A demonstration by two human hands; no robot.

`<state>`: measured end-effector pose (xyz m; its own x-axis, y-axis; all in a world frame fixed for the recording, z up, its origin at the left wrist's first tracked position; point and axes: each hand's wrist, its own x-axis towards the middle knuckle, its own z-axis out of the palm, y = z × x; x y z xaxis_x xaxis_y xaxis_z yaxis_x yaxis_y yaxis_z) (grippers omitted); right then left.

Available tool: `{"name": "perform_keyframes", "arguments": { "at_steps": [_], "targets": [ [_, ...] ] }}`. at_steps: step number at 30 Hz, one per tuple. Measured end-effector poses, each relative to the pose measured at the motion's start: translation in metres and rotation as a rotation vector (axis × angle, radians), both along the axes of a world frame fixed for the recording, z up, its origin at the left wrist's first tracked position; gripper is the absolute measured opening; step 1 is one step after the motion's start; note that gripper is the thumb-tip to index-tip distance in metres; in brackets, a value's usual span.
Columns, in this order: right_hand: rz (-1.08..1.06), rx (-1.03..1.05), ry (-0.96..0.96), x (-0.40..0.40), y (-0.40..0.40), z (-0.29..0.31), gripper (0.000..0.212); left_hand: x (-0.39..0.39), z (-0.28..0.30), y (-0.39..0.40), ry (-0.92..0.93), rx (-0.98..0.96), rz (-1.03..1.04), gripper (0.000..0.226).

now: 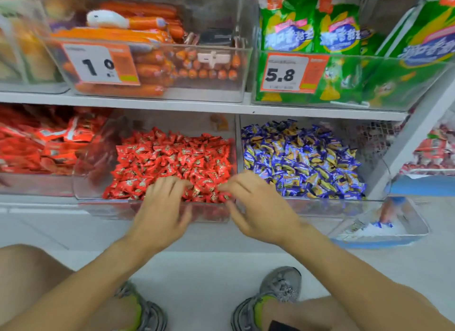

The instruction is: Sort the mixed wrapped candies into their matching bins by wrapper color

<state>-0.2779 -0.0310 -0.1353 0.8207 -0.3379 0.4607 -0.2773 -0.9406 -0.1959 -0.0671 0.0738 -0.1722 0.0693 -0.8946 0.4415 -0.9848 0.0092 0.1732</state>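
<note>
You are crouching in front of a low white shelf [197, 106], and both of your hands are reaching into the clear plastic bin of red-wrapped candies [172, 160] at the centre of the frame. Your left hand [162, 207] is lying over the front edge of the red pile with its fingers spread and slightly bent onto the wrappers; motion blur is hiding whether it is pinching a candy, so I cannot tell. Your right hand [258, 207] is crossing over the clear divider towards the same bin, fingers extended and relaxed, touching the nearest red candies, with nothing visibly gripped.

The clear plastic bin of blue-and-yellow-wrapped candies [302, 160] is sitting just beside the red one, right of centre. No blue wrapper is showing among the red ones, though any stray may be lying under your hands.

What is likely to go wrong: raking loosely through such a heaped, slippery pile may be pushing red candies over the low front lip onto the floor, or over the divider into the blue bin. Small glossy wrappers are also easy to grab in twos, so a red one may be riding along with a stray.
</note>
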Motion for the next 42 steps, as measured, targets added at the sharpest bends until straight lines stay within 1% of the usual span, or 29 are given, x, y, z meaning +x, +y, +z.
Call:
{"name": "perform_keyframes", "arguments": {
  "at_steps": [1, 3, 4, 5, 6, 9, 11, 12, 14, 16, 19, 22, 25, 27, 29, 31, 33, 35, 36, 38, 40, 42],
  "targets": [
    [0.029, 0.011, 0.061, 0.014, 0.011, -0.006, 0.032, 0.020, -0.008, 0.009, -0.054, 0.074, 0.041, 0.031],
    [-0.020, 0.064, 0.229, 0.036, 0.022, -0.019, 0.036, 0.050, -0.019, 0.021, -0.127, 0.167, 0.069, 0.017],
    [-0.072, 0.092, 0.316, 0.045, 0.023, -0.022, 0.034, 0.060, -0.020, 0.025, -0.140, 0.192, 0.063, 0.018],
    [-0.122, 0.103, 0.379, 0.052, 0.022, -0.024, 0.029, 0.068, -0.021, 0.026, -0.147, 0.220, 0.053, 0.024],
    [-0.162, 0.109, 0.405, 0.058, 0.021, -0.024, 0.023, 0.073, -0.019, 0.027, -0.145, 0.257, 0.056, 0.028],
    [-0.216, 0.164, 0.361, 0.068, 0.019, -0.015, 0.014, 0.077, -0.009, 0.021, -0.057, 0.304, 0.084, 0.034],
    [-0.241, 0.183, 0.295, 0.070, 0.013, -0.004, 0.013, 0.081, 0.001, 0.012, -0.007, 0.229, 0.089, 0.037],
    [-0.258, 0.200, 0.243, 0.071, 0.008, 0.002, 0.013, 0.083, 0.009, 0.007, -0.007, 0.178, 0.097, 0.034],
    [-0.286, 0.235, 0.158, 0.075, -0.006, 0.013, 0.010, 0.090, 0.024, -0.004, -0.029, 0.107, 0.122, 0.020],
    [-0.315, 0.266, 0.129, 0.081, -0.015, 0.017, 0.005, 0.094, 0.031, -0.016, -0.056, 0.087, 0.162, 0.019],
    [-0.352, 0.240, 0.147, 0.090, -0.018, 0.011, 0.009, 0.096, 0.024, -0.029, -0.049, 0.111, 0.210, 0.017],
    [-0.399, 0.188, 0.234, 0.094, -0.017, -0.006, 0.014, 0.095, 0.005, -0.034, 0.005, 0.167, 0.258, 0.013],
    [-0.415, 0.108, 0.315, 0.092, -0.015, -0.024, 0.020, 0.088, -0.018, -0.033, 0.009, 0.186, 0.265, 0.016],
    [-0.382, 0.080, 0.303, 0.085, -0.011, -0.031, 0.030, 0.084, -0.026, -0.033, -0.011, 0.171, 0.267, 0.019],
    [-0.295, 0.090, 0.183, 0.070, -0.004, -0.028, 0.033, 0.080, -0.026, -0.033, -0.022, 0.168, 0.270, 0.018],
    [-0.221, 0.071, -0.018, 0.045, 0.002, -0.019, 0.028, 0.070, -0.017, -0.034, -0.003, 0.113, 0.220, 0.025],
    [-0.224, 0.019, -0.196, 0.008, -0.003, -0.012, 0.021, 0.045, 0.001, -0.035, 0.073, 0.000, 0.111, 0.031],
    [-0.293, -0.016, -0.266, -0.036, -0.019, -0.011, 0.014, 0.006, 0.017, -0.040, 0.150, -0.108, -0.043, 0.028],
    [-0.340, -0.014, -0.254, -0.059, -0.030, -0.012, 0.011, -0.018, 0.023, -0.044, 0.169, -0.139, -0.129, 0.026],
    [-0.455, 0.029, -0.160, -0.105, -0.053, -0.014, 0.007, -0.065, 0.026, -0.056, 0.164, -0.156, -0.277, 0.024],
    [-0.592, 0.091, -0.047, -0.151, -0.072, -0.019, 0.017, -0.107, 0.018, -0.072, 0.115, -0.117, -0.363, 0.028],
    [-0.681, 0.167, 0.078, -0.189, -0.084, -0.024, 0.027, -0.139, 0.004, -0.088, 0.045, -0.034, -0.368, 0.036]
  ]
}}
